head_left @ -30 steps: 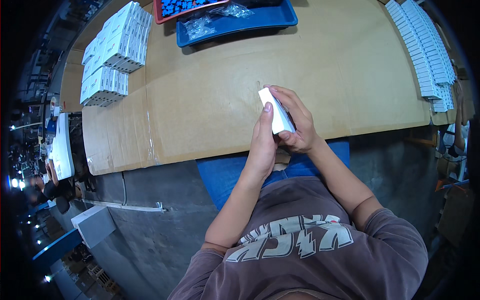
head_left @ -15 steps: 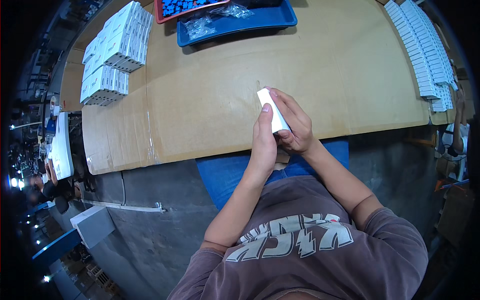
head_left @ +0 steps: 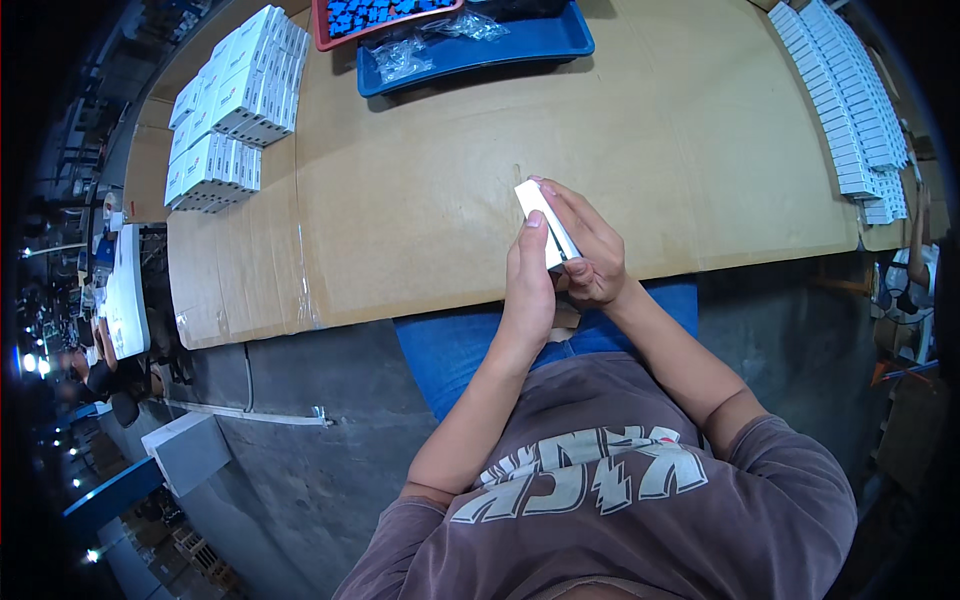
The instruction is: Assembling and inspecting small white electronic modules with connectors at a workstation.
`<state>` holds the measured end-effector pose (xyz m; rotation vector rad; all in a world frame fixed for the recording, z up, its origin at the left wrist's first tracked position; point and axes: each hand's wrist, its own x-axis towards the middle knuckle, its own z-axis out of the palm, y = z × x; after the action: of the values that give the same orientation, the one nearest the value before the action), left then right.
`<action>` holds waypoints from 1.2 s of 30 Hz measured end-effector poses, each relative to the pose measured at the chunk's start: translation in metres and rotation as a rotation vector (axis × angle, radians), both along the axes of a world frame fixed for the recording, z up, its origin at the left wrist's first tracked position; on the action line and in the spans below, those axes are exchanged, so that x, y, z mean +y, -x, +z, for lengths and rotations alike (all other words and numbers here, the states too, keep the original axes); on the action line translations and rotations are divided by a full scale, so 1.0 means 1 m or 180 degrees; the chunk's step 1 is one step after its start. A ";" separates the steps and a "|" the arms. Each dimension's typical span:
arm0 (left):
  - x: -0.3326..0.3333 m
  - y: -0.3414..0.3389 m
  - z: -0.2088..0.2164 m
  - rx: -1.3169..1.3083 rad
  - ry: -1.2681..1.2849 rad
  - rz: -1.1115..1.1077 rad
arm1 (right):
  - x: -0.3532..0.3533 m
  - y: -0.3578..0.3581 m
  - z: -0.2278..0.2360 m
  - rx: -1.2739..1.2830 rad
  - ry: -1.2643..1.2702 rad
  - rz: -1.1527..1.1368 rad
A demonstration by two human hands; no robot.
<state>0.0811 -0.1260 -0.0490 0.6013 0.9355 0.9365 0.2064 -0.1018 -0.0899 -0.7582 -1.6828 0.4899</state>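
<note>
Neatly, white printed cardboard boxes [head_left: 235, 90] stand stacked at left, presumably to save room. A shallow blue plastic tray [head_left: 520, 45] probably corrals the clear plastic packets [head_left: 403, 60]. Over the brown cardboard-covered table [head_left: 400, 200], the left hand [head_left: 528, 280], thumb pressing, and the right hand [head_left: 600, 248] clasp a slim white box [head_left: 553, 230], likely for steadiness; compact white box rows [head_left: 840, 110] line the right.

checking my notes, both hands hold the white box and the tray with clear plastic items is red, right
Not quite: in the head view, the tray with clear plastic items is blue, not red. The left hand and right hand do hold the white box.
</note>
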 end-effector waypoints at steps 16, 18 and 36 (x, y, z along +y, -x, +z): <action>0.013 0.012 -0.014 0.0846 -0.1314 0.0445 | -0.003 -0.007 0.014 0.0290 0.0820 0.0263; 0.013 0.016 -0.010 0.0766 -0.1353 0.0456 | -0.007 -0.007 0.014 0.0130 0.1237 0.0440; 0.008 0.021 -0.020 0.1335 -0.1979 0.0883 | -0.016 0.016 0.023 0.0003 0.0727 0.0179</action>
<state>0.0597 -0.1184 -0.0689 1.2530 1.1176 1.3994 0.1906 -0.1176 -0.0668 -0.8766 -1.6685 0.7308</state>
